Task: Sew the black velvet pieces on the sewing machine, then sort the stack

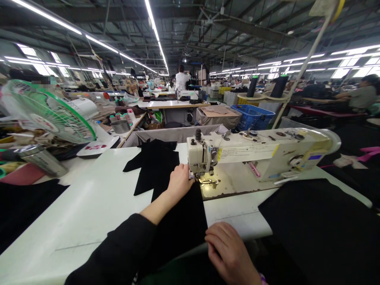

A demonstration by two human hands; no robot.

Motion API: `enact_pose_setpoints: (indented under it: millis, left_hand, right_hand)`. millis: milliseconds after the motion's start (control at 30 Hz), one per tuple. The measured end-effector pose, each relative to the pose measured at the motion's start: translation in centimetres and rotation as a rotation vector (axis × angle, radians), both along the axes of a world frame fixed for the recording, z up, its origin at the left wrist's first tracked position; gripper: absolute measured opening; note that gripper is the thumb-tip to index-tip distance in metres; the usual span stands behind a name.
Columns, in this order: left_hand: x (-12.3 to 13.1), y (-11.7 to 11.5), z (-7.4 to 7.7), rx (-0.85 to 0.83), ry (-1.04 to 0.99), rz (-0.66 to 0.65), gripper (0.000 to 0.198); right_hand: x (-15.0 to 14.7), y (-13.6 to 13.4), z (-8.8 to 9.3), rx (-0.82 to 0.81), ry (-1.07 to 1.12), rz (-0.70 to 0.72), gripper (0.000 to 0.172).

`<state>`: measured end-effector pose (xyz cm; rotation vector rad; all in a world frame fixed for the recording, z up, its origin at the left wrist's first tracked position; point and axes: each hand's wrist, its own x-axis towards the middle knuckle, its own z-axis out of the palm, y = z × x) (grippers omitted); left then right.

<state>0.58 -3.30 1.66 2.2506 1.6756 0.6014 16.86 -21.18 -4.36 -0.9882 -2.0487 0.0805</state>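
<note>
A black fabric piece (181, 229) lies from the sewing machine's needle area down over the table's front edge. My left hand (180, 180) is over this cloth, right beside the needle and presser foot of the sewing machine (237, 154). Its fingers are curled, and their tips are partly hidden against the machine head, so what they pinch cannot be made out. At the front edge, my right hand (227, 249) has its fingers closed at the cloth's right border, thumb underneath. More black pieces with angular ends (157, 154) are bunched behind the left hand.
Another black panel (320, 225) hangs over the table's right front. To the left stand a green-rimmed fan (53, 114) and a steel flask (41, 158). Beyond the table are a blue basket (252, 116) and black thread cones (279, 86). A person in white (181, 79) stands farther back.
</note>
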Motion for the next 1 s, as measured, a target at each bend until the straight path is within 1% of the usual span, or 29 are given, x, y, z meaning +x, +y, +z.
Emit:
enact_pose_setpoints:
  millis: [33,67,100,133,167,200,233,300,367,467,533,667,800,1000]
  left_hand:
    - [-0.2,-1.9,0.1,0.086,0.071,-0.005,0.026]
    - [-0.4,-4.0,0.0,0.128,0.124,-0.049,0.023]
    - [-0.7,-6.3,-0.3,0.108,0.137,-0.149,0.017]
    - [-1.1,-8.5,-0.8,0.054,0.112,-0.302,0.010]
    - [-1.6,-10.5,-1.3,0.024,0.077,-0.447,0.011]
    - [-2.1,-12.2,-2.0,0.040,0.062,-0.545,0.019]
    - [-2.7,-13.5,-2.6,0.079,0.059,-0.608,0.027]
    - [-3.7,-14.7,-3.6,0.167,0.079,-0.665,0.041]
    - [-4.3,-14.3,-4.2,0.211,0.105,-0.682,0.047]
    - [-4.7,-12.3,-4.3,0.207,0.139,-0.702,0.051]
    - [-4.6,-10.8,-4.2,0.213,0.160,-0.710,0.049]
    - [-4.3,-8.2,-3.9,0.255,0.185,-0.723,0.039]
    - [-4.0,-6.1,-3.2,0.237,0.138,-0.708,0.032]
    - [-3.8,-3.2,-2.8,0.174,0.070,-0.645,0.034]
  right_hand:
    - [0.0,0.0,0.0,-0.004,-0.005,0.005,0.030]
    - [0.1,-0.1,0.0,-0.007,-0.010,0.010,0.030]
    - [0.1,-0.1,0.0,-0.014,-0.015,0.010,0.030]
    - [0.1,0.0,0.0,-0.023,-0.020,0.008,0.030]
    - [0.1,0.0,-0.1,-0.036,-0.025,0.006,0.030]
    - [0.0,0.1,-0.1,-0.051,-0.029,0.003,0.030]
    - [0.0,0.2,-0.1,-0.068,-0.031,0.000,0.030]
    - [-0.1,0.6,-0.1,-0.090,-0.033,-0.007,0.030]
    - [-0.2,1.3,-0.2,-0.099,-0.032,-0.016,0.028]
    - [-0.2,2.8,-0.1,-0.099,-0.022,-0.031,0.027]
    - [-0.3,4.0,0.0,-0.094,-0.022,-0.050,0.026]
    - [-0.5,6.1,0.4,-0.103,-0.060,-0.130,0.023]
    - [-0.7,8.0,0.7,-0.124,-0.127,-0.187,0.018]
    - [-1.0,10.5,0.9,-0.143,-0.200,-0.245,0.016]
